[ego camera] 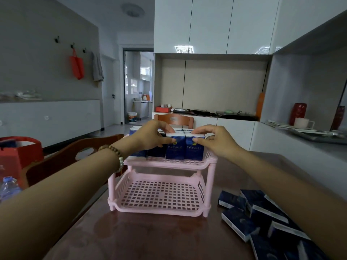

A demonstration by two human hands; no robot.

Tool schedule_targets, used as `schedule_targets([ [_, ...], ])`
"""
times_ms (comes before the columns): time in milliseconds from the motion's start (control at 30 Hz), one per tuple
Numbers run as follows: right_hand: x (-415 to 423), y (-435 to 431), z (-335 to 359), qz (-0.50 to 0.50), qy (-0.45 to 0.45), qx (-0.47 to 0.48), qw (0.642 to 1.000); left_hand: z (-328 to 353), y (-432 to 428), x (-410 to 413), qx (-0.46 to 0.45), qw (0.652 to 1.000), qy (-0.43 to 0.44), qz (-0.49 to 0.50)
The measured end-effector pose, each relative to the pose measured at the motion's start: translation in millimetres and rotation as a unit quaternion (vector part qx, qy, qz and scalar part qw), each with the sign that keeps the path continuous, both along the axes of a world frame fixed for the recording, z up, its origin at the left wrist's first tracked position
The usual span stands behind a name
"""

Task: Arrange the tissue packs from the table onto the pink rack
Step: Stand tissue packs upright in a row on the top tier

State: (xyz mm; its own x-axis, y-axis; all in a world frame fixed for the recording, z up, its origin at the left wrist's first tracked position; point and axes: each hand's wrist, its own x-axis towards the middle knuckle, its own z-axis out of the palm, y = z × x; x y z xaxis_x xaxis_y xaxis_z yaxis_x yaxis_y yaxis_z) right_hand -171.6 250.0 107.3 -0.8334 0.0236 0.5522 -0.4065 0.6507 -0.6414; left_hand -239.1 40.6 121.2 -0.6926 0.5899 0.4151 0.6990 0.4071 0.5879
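Note:
A pink two-tier rack [161, 211] stands on the brown table. Several dark blue tissue packs stand upright on its top tier. My left hand [152, 136] pinches the top of one front pack [175, 150] between thumb and fingers. My right hand [214, 139] pinches the top of the pack beside it [194, 151]. The two packs stand side by side at the front right of the top tier. The lower tier holds nothing. Several more blue packs [262, 218] lie loose on the table at the right.
A wooden chair [62, 158] stands at the table's left side, with a red bag [16, 156] and a water bottle [9, 186] beyond it. Another chair [174, 120] is behind the rack. A counter with a mug and red vase runs along the right.

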Motion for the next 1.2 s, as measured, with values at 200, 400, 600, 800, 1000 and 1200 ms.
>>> schedule_targets([
  [200, 2, -2, -2, -0.023, 0.004, 0.067, 0.997, -3, -2, -5, -0.009, 1.0, 0.009, 0.006],
  [400, 6, -3, 0, -0.042, 0.019, 0.105, 0.993, -2, -6, -3, 0.002, 1.0, 0.02, 0.022],
  [600, 10, -1, 0, -0.041, 0.027, 0.123, 0.991, 0, -11, 3, -0.004, 0.999, 0.039, 0.024],
  [800, 26, -2, 4, -0.034, 0.024, 0.138, 0.99, 3, -12, 22, 0.005, 0.998, 0.054, 0.032],
  [1000, 78, -9, 2, -0.01, 0.037, 0.119, 0.992, -8, -17, 82, 0.037, 0.997, 0.074, -0.008],
  [1200, 148, -12, -45, 0.065, -0.063, 0.127, 0.988, -64, -19, 151, -0.022, 0.996, 0.037, -0.079],
])
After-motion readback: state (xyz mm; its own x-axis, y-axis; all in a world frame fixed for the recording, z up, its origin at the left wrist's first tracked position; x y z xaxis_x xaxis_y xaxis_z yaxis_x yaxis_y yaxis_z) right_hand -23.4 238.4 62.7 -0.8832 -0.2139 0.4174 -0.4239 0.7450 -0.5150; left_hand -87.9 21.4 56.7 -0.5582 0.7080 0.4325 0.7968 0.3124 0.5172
